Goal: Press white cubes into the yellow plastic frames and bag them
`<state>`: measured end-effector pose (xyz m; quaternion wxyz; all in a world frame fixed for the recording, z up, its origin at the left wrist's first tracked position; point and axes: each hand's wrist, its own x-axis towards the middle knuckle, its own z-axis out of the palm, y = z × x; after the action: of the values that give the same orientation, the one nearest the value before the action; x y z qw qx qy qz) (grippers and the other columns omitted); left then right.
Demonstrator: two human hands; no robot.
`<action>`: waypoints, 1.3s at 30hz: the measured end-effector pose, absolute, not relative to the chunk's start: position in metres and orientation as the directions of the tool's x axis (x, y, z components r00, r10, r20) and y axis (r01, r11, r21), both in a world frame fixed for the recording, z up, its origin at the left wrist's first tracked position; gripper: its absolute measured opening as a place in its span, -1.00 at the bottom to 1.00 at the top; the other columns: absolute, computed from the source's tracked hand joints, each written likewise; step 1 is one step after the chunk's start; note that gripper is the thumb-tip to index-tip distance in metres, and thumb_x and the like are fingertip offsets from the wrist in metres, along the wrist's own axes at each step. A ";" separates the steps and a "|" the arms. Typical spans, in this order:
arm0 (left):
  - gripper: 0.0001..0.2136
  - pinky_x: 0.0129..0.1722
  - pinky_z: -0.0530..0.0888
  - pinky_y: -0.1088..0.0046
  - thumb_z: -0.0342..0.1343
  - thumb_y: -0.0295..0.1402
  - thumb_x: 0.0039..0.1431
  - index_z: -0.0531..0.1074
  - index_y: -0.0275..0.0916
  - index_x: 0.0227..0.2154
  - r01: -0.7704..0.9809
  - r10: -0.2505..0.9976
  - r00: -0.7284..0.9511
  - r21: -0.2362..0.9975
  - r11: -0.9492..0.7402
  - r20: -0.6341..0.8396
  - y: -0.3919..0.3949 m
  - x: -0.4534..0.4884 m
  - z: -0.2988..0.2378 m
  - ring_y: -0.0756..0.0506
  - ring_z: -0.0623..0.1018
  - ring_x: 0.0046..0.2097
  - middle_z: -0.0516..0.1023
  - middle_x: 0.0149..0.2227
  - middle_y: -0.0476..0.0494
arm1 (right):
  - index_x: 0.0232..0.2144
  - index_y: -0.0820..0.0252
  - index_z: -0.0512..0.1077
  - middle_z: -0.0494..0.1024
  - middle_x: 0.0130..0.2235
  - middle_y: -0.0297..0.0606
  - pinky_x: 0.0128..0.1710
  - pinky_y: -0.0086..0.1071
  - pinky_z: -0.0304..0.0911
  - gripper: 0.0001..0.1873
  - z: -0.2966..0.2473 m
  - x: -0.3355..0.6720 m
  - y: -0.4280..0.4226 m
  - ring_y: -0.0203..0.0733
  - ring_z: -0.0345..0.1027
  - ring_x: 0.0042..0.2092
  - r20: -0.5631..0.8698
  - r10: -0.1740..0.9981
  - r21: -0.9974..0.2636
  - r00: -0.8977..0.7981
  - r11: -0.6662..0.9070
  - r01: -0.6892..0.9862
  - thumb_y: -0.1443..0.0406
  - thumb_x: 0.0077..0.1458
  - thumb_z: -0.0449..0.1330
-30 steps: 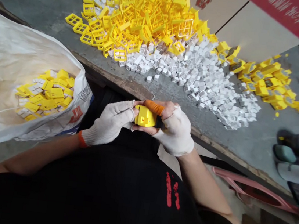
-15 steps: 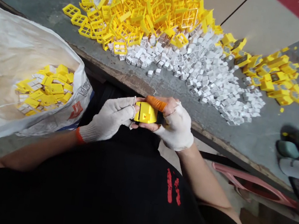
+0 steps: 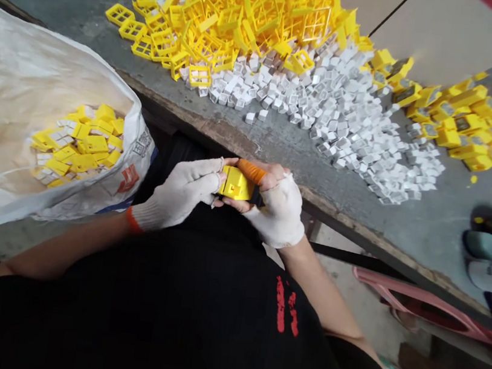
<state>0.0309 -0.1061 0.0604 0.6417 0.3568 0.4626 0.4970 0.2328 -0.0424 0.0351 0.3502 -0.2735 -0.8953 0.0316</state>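
Note:
A small yellow plastic housing [image 3: 237,184] sits between my two hands, in front of my black shirt and just short of the bench edge. My left hand [image 3: 183,191], in a white knit glove with bare fingertips, is closed on its left end. My right hand [image 3: 277,204], also gloved, grips the right end, with an orange sleeve on one finger lying along the top. Dark parts show at both ends of the housing; I cannot make out what they are. The fingers hide much of its sides and underside.
Yellow frames [image 3: 233,18] are heaped on the grey bench [image 3: 288,147], beside many small white caps [image 3: 352,114]. More yellow housings [image 3: 469,124] lie at the right. On the left, a white woven sack [image 3: 6,65] holds yellow-and-white pieces [image 3: 91,144]. A pink chair [image 3: 421,307] stands below the bench.
Both hands keep their hold on the yellow housing. It has shifted slightly left, the right hand most. The bench and heaps appear a little farther right, as the view has moved.

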 end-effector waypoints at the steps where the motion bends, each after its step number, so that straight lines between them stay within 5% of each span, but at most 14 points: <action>1: -0.58 -0.33 0.55 0.42 0.32 -0.32 0.21 0.69 -0.30 0.12 -0.353 0.963 0.083 0.896 0.271 -0.258 -0.106 0.032 0.059 -0.13 0.63 -0.23 0.73 -0.11 -0.25 | 0.21 0.08 0.55 0.74 -0.04 -0.09 -0.08 -0.12 0.48 -0.38 0.032 0.232 -0.044 0.04 0.61 -0.09 0.622 0.513 -0.248 -0.592 0.846 0.473 -0.21 0.48 0.10; 5: -0.51 -0.24 0.62 0.35 0.34 -0.25 0.22 0.64 -0.29 0.20 -0.369 0.946 0.079 0.873 0.320 -0.314 -0.108 0.033 0.054 -0.20 0.68 -0.10 0.73 0.03 -0.31 | 0.25 0.06 0.52 0.72 -0.01 -0.09 -0.03 -0.10 0.45 -0.47 0.025 0.227 -0.052 0.06 0.59 -0.06 0.636 0.515 -0.206 -0.574 0.831 0.517 -0.11 0.49 0.15; 11: -0.60 0.23 0.57 0.14 0.43 -0.32 0.11 0.71 -0.23 0.04 0.040 0.995 0.002 0.994 0.102 -0.102 -0.108 0.022 0.060 -0.34 0.63 0.20 0.72 0.11 -0.25 | 0.16 0.08 0.53 0.72 0.00 -0.10 0.01 -0.13 0.44 -0.72 0.021 0.212 -0.066 -0.01 0.59 -0.02 0.760 0.425 -0.138 -0.492 0.845 0.517 0.19 0.49 0.22; 13: -0.62 0.21 0.58 0.14 0.42 -0.34 0.09 0.70 -0.21 0.00 0.057 0.998 -0.011 0.996 0.067 -0.067 -0.108 0.020 0.059 -0.32 0.65 0.14 0.73 0.06 -0.23 | 0.18 0.07 0.52 0.70 0.06 -0.08 0.06 -0.09 0.48 -0.65 0.021 0.213 -0.066 0.03 0.59 0.05 0.715 0.498 -0.255 -0.490 0.839 0.481 0.09 0.48 0.24; 17: -0.59 0.11 0.63 0.23 0.40 -0.39 0.08 0.64 -0.21 0.03 0.078 0.999 0.027 0.997 -0.027 0.025 -0.111 0.020 0.055 -0.25 0.69 0.04 0.71 0.04 -0.20 | 0.30 0.07 0.47 0.67 0.08 -0.07 0.14 0.00 0.53 -0.24 0.027 0.227 -0.056 0.08 0.60 0.10 0.469 0.768 -0.730 -0.437 0.615 0.298 -0.25 0.29 0.34; 20: -0.57 0.11 0.63 0.25 0.44 -0.40 0.07 0.62 -0.19 0.05 0.117 0.993 0.035 0.987 -0.113 0.110 -0.113 0.019 0.054 -0.24 0.69 0.05 0.69 0.08 -0.20 | 0.13 0.09 0.59 0.70 -0.07 -0.17 0.05 -0.07 0.55 -0.30 0.035 0.232 -0.049 0.00 0.62 -0.05 0.342 0.826 -0.880 -0.448 0.449 0.155 -0.27 0.23 0.37; 28: -0.67 0.14 0.61 0.10 0.47 -0.37 0.13 0.64 -0.12 -0.03 0.224 0.967 -0.012 0.943 -0.245 0.254 -0.124 0.022 0.065 -0.28 0.69 0.00 0.72 -0.01 -0.18 | 0.02 0.06 0.68 0.69 -0.10 -0.18 0.02 -0.08 0.56 -0.32 0.052 0.224 -0.067 0.00 0.59 -0.06 0.362 0.858 -0.896 -0.364 0.427 0.117 -0.30 0.16 0.42; 35: -0.56 0.10 0.66 0.17 0.47 -0.36 0.13 0.55 -0.12 0.08 -0.125 1.000 0.022 0.992 0.018 -0.016 -0.118 0.028 0.060 -0.26 0.72 0.07 0.73 0.05 -0.18 | 0.10 0.06 0.65 0.69 -0.08 -0.18 0.01 -0.10 0.55 -0.37 0.055 0.228 -0.050 -0.02 0.59 -0.06 0.429 0.786 -0.829 -0.445 0.538 0.151 -0.23 0.26 0.38; 39: -0.55 0.09 0.68 0.18 0.45 -0.39 0.12 0.52 -0.16 0.07 -0.163 1.000 -0.013 0.986 -0.010 0.008 -0.116 0.031 0.065 -0.26 0.74 0.08 0.74 0.08 -0.23 | 0.11 0.05 0.65 0.69 -0.04 -0.17 0.05 -0.09 0.54 -0.36 0.059 0.227 -0.050 -0.02 0.58 -0.02 0.463 0.775 -0.811 -0.431 0.566 0.148 -0.25 0.26 0.38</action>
<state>0.0308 -0.1165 0.0651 0.5341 0.4564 0.4581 0.5445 0.2268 -0.0502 0.0592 0.4407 -0.3005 -0.7675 0.3557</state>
